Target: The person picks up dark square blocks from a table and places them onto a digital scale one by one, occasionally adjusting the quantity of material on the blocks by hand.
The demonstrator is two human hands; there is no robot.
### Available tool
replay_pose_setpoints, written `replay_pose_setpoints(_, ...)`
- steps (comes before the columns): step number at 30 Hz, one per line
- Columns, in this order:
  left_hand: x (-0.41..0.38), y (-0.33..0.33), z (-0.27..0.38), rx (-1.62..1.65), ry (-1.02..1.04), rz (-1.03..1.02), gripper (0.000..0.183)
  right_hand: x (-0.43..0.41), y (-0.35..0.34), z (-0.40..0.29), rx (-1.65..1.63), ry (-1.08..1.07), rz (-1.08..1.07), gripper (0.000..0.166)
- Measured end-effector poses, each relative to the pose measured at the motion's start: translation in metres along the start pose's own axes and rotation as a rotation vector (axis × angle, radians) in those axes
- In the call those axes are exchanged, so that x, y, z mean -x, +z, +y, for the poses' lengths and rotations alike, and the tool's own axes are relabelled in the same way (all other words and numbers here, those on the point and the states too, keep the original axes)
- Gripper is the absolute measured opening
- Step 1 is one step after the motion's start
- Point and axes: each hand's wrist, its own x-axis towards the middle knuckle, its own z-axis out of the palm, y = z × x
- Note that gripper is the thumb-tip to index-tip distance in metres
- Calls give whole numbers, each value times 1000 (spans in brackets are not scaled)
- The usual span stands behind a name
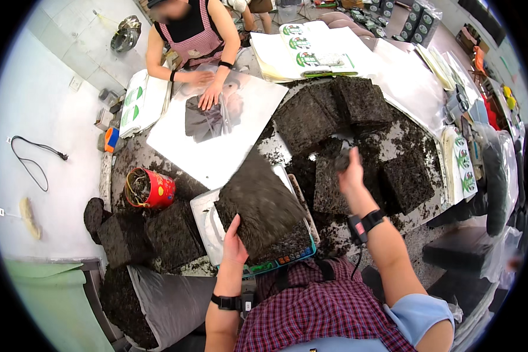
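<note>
My left hand (235, 246) grips the near left edge of a dark square of what looks like dried seaweed (259, 198), slightly blurred. This square is tilted over a digital scale (199, 207) with a teal front edge and buttons. More dark seaweed (286, 244) lies beneath it on the scale. Off to the right, my right hand (353, 174) holds a small dark clump (342, 162) between its fingers, above a seaweed stack (328, 185). Further stacks stand behind (306, 121) and right of that hand (407, 182).
Across the table, a co-worker's hands (207, 90) press a clear plastic bag with dark contents on a white sheet (176, 145). A red bucket (163, 190) and seaweed stacks (171, 235) stand left. Printed bags (290, 48) lie at the back. Dark crumbs litter the tabletop (394, 141).
</note>
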Motion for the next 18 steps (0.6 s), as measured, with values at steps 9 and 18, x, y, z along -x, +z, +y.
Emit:
replay_pose_setpoints(9,53,-73,7,-1101,381,389,82,86,-44,-19,726,114,-494,63)
replay_pose_setpoints(18,23,-52,-11,-783,253,315,99,178,-9,45,854,-157,-928,103)
